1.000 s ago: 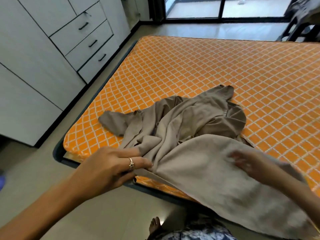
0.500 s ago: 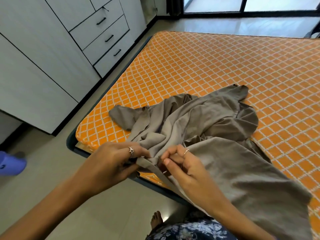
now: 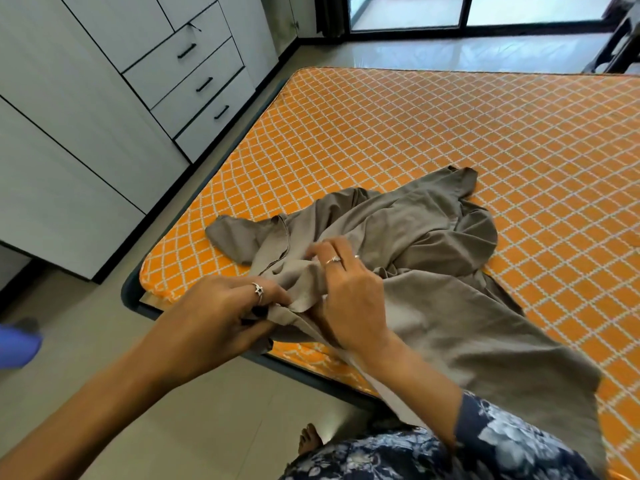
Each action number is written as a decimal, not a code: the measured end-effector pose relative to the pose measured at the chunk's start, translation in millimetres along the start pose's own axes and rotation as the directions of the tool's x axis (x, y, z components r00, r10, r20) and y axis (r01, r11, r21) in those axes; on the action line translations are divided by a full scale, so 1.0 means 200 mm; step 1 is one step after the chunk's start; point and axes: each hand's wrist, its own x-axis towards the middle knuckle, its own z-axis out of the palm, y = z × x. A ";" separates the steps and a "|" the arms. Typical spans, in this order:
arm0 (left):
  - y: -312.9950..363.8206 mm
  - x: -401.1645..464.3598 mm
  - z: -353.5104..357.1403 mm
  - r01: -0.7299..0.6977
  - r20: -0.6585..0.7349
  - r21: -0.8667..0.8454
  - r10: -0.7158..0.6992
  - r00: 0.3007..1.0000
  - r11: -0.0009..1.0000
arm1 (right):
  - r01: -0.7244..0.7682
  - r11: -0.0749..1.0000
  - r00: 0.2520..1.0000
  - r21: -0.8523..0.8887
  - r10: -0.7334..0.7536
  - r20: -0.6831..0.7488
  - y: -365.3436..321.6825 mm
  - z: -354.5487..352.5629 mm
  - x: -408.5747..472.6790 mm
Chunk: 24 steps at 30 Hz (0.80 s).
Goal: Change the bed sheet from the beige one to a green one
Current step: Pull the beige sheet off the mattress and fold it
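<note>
At the near corner of the mattress [image 3: 415,140]: both hands on the beige sheet [image 3: 433,306].
From my remote view, drawers [image 3: 194,84] stand far left. Left hand [image 3: 214,317] pinches a bunched fold of the sheet at the bed edge; right hand [image 3: 349,299], just beside it, fingers curled into the same fold. The sheet lies crumpled on the orange mattress, trailing off the near edge to the right.

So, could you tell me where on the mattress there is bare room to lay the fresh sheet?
The orange diamond-patterned mattress is bare from the crumpled beige sheet up to the far edge and along the cabinet side. The near corner is crowded: the left hand and right hand grip the sheet there.
</note>
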 end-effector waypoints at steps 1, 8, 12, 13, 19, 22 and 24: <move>0.01 0.01 -0.01 -0.011 -0.009 0.003 0.011 1.000 1.000 | -0.017 0.999 1.000 -0.042 0.016 -0.017 0.04 0.02 0.02; -0.01 0.01 -0.17 0.055 -0.173 -0.057 -0.064 0.983 0.997 | -0.327 0.889 0.930 -0.319 0.363 0.058 0.65 -0.05 0.03; -0.04 -0.03 -0.25 0.158 -0.278 0.013 -0.149 0.949 0.987 | -0.518 0.782 0.831 -0.347 0.556 0.011 1.02 -0.21 0.08; -0.05 -0.03 -0.26 0.171 -0.279 0.018 -0.159 0.947 0.985 | -0.547 0.765 0.806 -0.340 0.591 0.032 1.07 -0.24 0.10; -0.07 0.02 -0.24 0.155 -0.224 0.070 -0.136 0.965 0.985 | -0.572 0.732 0.769 -0.370 0.635 0.069 1.26 -0.61 0.56; -0.06 0.09 -0.25 0.129 -0.234 0.105 -0.101 0.967 0.986 | -0.541 0.721 0.841 -0.434 0.460 -0.284 1.17 -1.00 0.89; -0.07 0.14 -0.27 0.110 -0.247 0.088 -0.085 0.965 0.990 | -0.563 0.704 0.796 -0.433 0.320 -0.514 1.10 -1.20 0.99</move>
